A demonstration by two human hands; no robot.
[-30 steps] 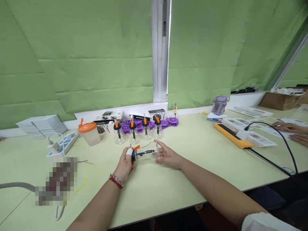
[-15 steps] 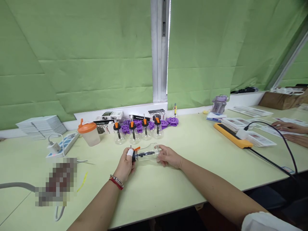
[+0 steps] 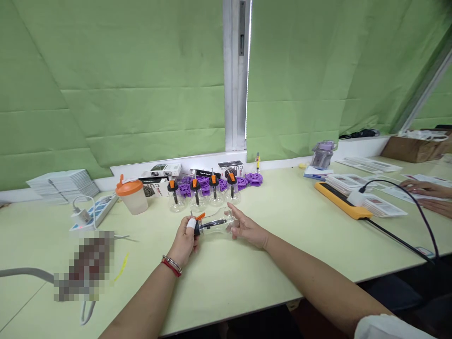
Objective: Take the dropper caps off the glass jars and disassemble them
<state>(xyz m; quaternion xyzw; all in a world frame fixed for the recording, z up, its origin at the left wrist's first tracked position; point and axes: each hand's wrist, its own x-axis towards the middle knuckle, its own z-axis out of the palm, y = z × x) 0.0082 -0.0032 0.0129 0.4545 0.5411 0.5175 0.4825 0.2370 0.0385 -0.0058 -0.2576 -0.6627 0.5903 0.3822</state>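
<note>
Held bottle: a clear glass bottle (image 3: pixel 218 230) lies on its side in the air or just over the table (image 3: pixel 229 282); its height above the surface is hard to tell.
Long axis: left to right, the right end a little higher in view than the left.
Cap end: the black cap (image 3: pixel 197 228) faces left, with an orange lever (image 3: pixel 200 216) on its far side.
Rod: a dark rod (image 3: pixel 213 225) runs inside the glass along the same axis, out from the cap toward the base.
Left hand: the left hand (image 3: pixel 183 240) closes on the black cap, fingers narrow around it; a white wrap (image 3: pixel 191 222) covers the thumb.
Right hand: the right hand (image 3: pixel 250 230) is at the base end, fingers spread wide about the glass; whether they press on it, I cannot tell.
Nearer hand: left for the cap and lever, right for the base; the glass lies between the two.
Far side: four upright bottles (image 3: pixel 197 202) stand in a row beyond the held one, the rightmost roughly beyond its base end.
Behind the row: purple pieces (image 3: pixel 254 179) lie on the table.
</note>
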